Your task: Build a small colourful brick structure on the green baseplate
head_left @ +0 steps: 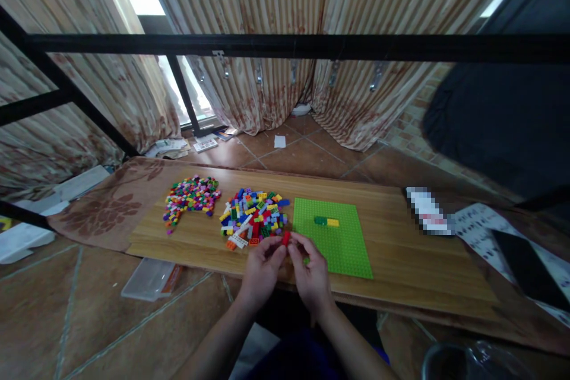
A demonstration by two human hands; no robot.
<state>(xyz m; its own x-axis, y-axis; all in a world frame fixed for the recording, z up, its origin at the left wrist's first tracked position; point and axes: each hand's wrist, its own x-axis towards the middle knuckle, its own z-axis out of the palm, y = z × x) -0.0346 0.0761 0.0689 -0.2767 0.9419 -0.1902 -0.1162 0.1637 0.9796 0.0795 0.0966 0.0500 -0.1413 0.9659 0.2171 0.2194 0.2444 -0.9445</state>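
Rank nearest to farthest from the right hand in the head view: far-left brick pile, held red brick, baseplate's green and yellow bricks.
1. Held red brick: touching the right hand.
2. Green and yellow bricks: ahead, on the baseplate.
3. Far-left brick pile: well leftward.

Plastic bricks (255,215), studded plastic baseplate (345,249), smooth wood-grain tabletop (409,261)

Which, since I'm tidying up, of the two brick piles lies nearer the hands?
The larger-bricked pile beside the green baseplate; the smaller-pieced pile lies farther left.
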